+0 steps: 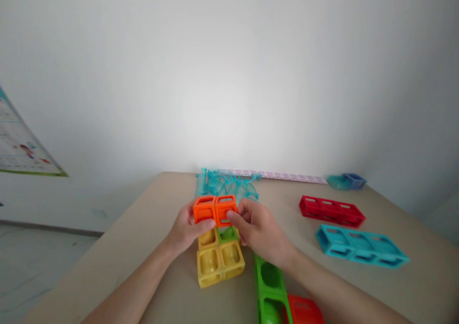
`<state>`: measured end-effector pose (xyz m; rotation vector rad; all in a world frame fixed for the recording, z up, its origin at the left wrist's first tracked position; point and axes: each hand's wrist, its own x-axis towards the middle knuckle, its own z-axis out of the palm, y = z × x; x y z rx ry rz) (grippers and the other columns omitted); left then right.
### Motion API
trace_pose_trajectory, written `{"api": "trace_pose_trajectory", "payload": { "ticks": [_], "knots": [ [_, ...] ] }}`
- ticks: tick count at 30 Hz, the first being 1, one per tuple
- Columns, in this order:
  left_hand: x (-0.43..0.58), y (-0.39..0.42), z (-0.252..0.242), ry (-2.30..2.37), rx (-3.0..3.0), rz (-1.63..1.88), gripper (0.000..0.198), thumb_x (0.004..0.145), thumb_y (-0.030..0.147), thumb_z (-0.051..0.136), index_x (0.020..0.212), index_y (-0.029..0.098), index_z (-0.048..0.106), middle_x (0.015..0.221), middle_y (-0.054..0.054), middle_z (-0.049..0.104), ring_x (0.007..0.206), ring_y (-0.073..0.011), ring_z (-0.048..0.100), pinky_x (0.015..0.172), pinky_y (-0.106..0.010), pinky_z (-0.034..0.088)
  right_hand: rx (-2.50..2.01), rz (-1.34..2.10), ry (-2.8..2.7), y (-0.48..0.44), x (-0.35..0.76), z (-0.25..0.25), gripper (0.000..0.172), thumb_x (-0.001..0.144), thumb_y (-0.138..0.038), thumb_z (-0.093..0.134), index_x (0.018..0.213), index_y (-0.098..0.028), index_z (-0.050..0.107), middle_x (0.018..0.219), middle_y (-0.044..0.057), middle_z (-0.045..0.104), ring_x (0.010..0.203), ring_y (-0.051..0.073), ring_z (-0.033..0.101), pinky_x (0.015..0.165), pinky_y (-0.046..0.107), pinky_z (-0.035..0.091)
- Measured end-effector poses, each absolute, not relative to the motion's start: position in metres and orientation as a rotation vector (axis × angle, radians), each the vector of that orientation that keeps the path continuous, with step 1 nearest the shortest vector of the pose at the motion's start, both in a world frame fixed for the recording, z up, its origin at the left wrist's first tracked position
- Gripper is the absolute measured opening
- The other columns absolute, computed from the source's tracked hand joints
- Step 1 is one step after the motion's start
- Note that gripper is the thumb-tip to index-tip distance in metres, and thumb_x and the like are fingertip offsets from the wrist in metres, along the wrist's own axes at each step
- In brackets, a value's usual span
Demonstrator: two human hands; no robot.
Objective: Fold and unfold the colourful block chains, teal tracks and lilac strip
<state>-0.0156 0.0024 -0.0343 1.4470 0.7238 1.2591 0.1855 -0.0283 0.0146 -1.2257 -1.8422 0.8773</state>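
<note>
Two joined orange toy blocks (pixel 215 211), cube-shaped with window openings, are held up side by side in the middle of the head view. My left hand (pixel 185 232) grips their left end, thumb across the front. My right hand (pixel 258 224) pinches the right end between thumb and bent fingers. Just below and behind my hands, yellow blocks (pixel 220 264) are joined in a cluster on the table. A green block (pixel 228 234) sits among them, partly covered by the orange pair. Whether the orange blocks touch the cluster, I cannot tell.
Green blocks (pixel 270 278) with a red-orange block (pixel 304 310) lie by my right forearm. To the right are a red three-part row (pixel 332 211) and a turquoise row (pixel 360 246). Clear teal pieces (pixel 229 184) lie near the wall; a blue block (pixel 354 181) is in the far right corner.
</note>
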Motion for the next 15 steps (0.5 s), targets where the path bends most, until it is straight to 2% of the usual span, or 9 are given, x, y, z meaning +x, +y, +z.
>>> {"api": "trace_pose_trajectory", "payload": {
  "ticks": [6, 9, 12, 15],
  "knots": [
    [-0.014, 0.0, -0.028, 0.741, 1.463, 1.202, 0.049, 0.065, 0.024, 0.08, 0.109, 0.017, 0.059, 0.097, -0.004, 0.07, 0.084, -0.0175, 0.064, 0.076, -0.026, 0.051, -1.261, 0.936, -1.84, -0.03, 0.183, 0.013, 0.026, 0.091, -0.039, 0.048, 0.073, -0.021, 0.043, 0.049, -0.008, 0.049, 0.042, 0.009, 0.048, 0.046, 0.02, 0.033],
    [-0.013, -0.001, -0.027, 0.777, 1.484, 1.192, 0.05, 0.064, 0.024, 0.08, 0.108, 0.016, 0.058, 0.094, -0.004, 0.068, 0.082, -0.0173, 0.063, 0.074, -0.026, 0.051, -1.325, 0.882, -1.943, -0.033, 0.186, 0.025, 0.022, 0.093, -0.034, 0.044, 0.077, -0.02, 0.047, 0.05, -0.006, 0.052, 0.045, 0.01, 0.052, 0.048, 0.021, 0.035],
    [-0.012, -0.002, -0.027, 0.807, 1.517, 1.187, 0.05, 0.064, 0.025, 0.08, 0.107, 0.018, 0.056, 0.091, -0.002, 0.066, 0.079, -0.0158, 0.062, 0.072, -0.025, 0.05, -1.43, 0.55, -2.235, -0.047, 0.201, 0.052, 0.02, 0.088, -0.037, 0.053, 0.085, -0.018, 0.058, 0.065, 0.001, 0.063, 0.06, 0.015, 0.061, 0.053, 0.023, 0.037],
    [-0.012, -0.003, -0.028, 0.813, 1.545, 1.173, 0.053, 0.064, 0.026, 0.079, 0.109, 0.019, 0.052, 0.093, -0.002, 0.064, 0.079, -0.0152, 0.06, 0.072, -0.024, 0.049, -1.573, 0.229, -2.544, -0.073, 0.222, 0.081, 0.028, 0.071, -0.045, 0.071, 0.079, -0.019, 0.065, 0.078, 0.007, 0.069, 0.074, 0.025, 0.066, 0.058, 0.028, 0.041]
  ]
}}
